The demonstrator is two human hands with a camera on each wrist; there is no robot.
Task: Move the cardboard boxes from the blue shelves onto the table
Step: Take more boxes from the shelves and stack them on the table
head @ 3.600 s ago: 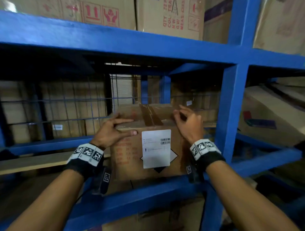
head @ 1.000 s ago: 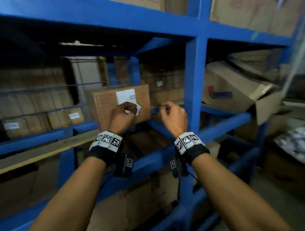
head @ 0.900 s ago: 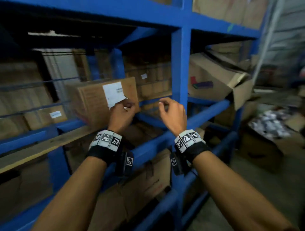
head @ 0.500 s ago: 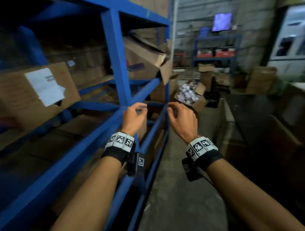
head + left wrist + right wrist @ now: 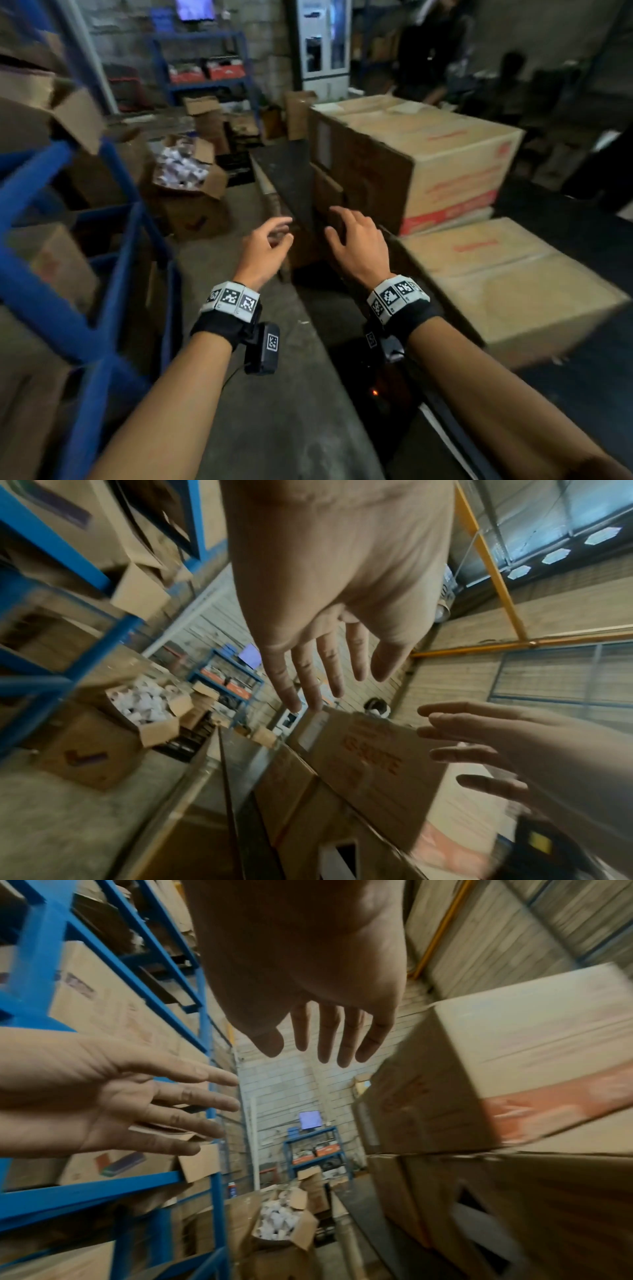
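Observation:
Both hands hang empty in the aisle, fingers loosely spread. In the head view my left hand and right hand are side by side, just short of the dark table. A large cardboard box with red print sits on a flatter box on that table, right of my right hand. The blue shelves stand to my left with cardboard boxes in them. The wrist views show the left hand and the right hand holding nothing.
An open carton of small white items lies on the concrete floor beside the shelves. A small blue rack and a white cabinet stand at the back wall. A person in dark clothes is at the far right.
The view has swung right, from the shelves to the table. My left hand came off the labelled box, which stayed on the shelf. Both hands now hover empty near the table's boxes.

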